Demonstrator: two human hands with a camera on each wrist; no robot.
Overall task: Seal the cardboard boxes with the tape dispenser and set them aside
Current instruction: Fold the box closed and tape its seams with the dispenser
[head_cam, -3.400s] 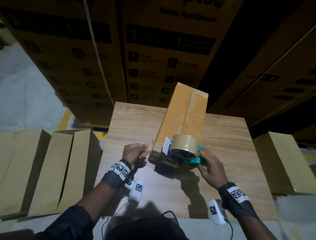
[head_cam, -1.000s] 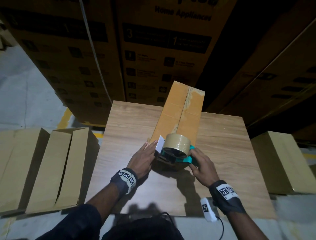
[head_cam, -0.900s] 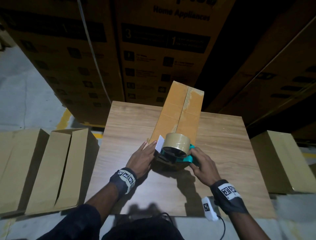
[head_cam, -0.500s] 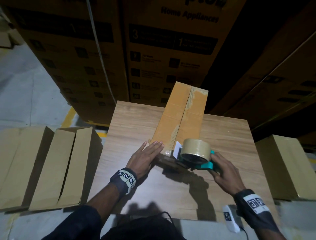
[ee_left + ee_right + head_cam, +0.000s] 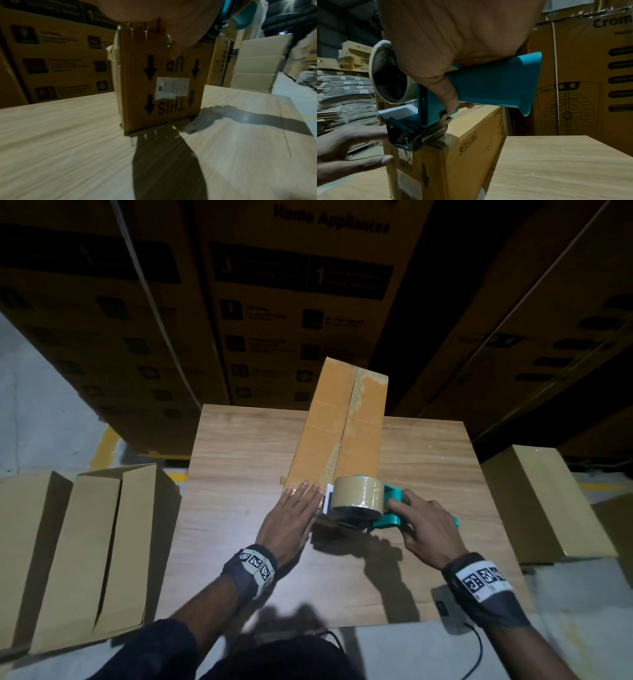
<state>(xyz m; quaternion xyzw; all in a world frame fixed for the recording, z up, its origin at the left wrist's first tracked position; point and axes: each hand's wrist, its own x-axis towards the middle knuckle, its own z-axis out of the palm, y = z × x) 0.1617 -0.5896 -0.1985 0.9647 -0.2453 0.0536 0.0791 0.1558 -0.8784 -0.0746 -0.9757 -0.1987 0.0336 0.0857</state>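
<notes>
slid right since half a second ago: teal plastic tape dispenser with its tan tape roll (image 5: 359, 501), now over the near right corner of the long brown cardboard box (image 5: 342, 433) lying lengthwise on the pale wood surface (image 5: 239, 467). right hand (image 5: 424, 529) curled firmly round the teal handle as its grip; left hand (image 5: 291, 515) flat, fingers straight, pressed against the near end face. tape tail stuck down over the near edge. likely risk: tape tracking off the centre seam, or the box skidding away if the left hand eases.

Right hand (image 5: 426, 530) grips tape dispenser (image 5: 363, 501) atop box (image 5: 342, 422); left hand (image 5: 291, 520) flat.
</notes>
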